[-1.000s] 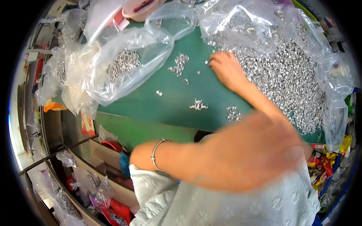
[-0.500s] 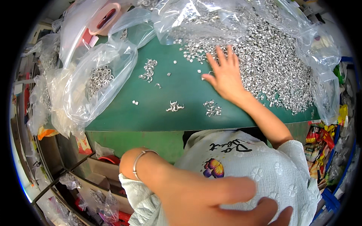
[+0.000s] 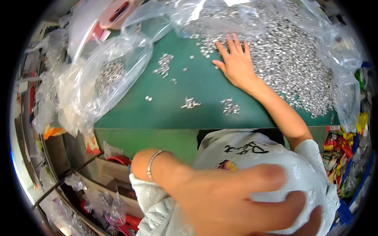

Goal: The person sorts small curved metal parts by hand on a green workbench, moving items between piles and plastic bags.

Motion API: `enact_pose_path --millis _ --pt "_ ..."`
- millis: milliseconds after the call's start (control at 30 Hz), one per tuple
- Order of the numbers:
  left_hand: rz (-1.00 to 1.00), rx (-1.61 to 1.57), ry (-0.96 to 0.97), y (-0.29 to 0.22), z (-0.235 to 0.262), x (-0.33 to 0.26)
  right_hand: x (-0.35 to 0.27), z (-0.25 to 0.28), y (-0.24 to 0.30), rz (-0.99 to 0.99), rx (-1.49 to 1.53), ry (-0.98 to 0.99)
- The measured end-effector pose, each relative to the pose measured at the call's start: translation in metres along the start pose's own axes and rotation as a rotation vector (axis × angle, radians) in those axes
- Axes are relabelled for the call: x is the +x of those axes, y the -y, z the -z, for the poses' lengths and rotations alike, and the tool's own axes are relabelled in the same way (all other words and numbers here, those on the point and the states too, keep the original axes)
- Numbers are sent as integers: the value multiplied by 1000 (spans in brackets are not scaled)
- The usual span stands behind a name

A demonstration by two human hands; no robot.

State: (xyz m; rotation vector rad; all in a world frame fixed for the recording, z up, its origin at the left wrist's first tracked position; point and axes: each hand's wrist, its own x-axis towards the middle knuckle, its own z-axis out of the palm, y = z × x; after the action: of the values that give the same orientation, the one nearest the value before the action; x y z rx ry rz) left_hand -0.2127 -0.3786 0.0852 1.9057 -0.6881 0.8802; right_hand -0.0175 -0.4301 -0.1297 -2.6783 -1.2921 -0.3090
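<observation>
My right hand [image 3: 238, 67] lies palm down with its fingers spread, at the left edge of a large heap of small silvery metal pieces [image 3: 293, 59]. Its fingertips touch the loose pieces there. My left hand [image 3: 236, 196] is raised close to the camera, its fingers apart and somewhat blurred, with nothing seen in it. A bracelet [image 3: 151, 167] circles the left wrist. On the green tabletop [image 3: 157, 114] rest several little clusters of curved metal pieces: one cluster [image 3: 191, 103] near the front, another cluster [image 3: 229, 106] to its right, and a longer cluster [image 3: 163, 65] farther back.
Left of the clusters, a clear plastic bag [image 3: 134, 74] holds metal rings [image 3: 111, 74]. A pink container [image 3: 118, 13] stands at the back left. Clear plastic sheeting [image 3: 220, 19] edges the heap. Cardboard boxes [image 3: 110, 169] sit below the table at left, colourful packets [image 3: 334, 149] at right.
The whole view has shifted slightly, with the table sitting a little higher and farther right. My right hand stays spread by the heap; my left hand remains raised near the camera.
</observation>
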Motion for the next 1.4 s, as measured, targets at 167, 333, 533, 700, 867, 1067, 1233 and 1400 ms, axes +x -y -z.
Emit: enact_pose_path --millis 167,333,533,700,867,1067,1233,1400 --pt "97 135 -356 0 -19 13 5 -7 39 76 47 50" --pt "469 456 128 84 26 -43 4 2 9 182 323 -10" --pt "759 731 218 182 15 -132 5 14 -5 318 374 5" --pt "796 537 160 191 1 -135 6 15 -25 184 495 -41" --pt "715 823 68 212 5 -122 38 -2 8 275 543 -152" --pt "764 999 208 251 35 -117 35 11 -4 210 210 20" --pt "706 954 146 261 31 -122 37 10 -1 145 310 -185" --pt "820 532 -67 231 25 -119 61 -14 32 288 430 -106"
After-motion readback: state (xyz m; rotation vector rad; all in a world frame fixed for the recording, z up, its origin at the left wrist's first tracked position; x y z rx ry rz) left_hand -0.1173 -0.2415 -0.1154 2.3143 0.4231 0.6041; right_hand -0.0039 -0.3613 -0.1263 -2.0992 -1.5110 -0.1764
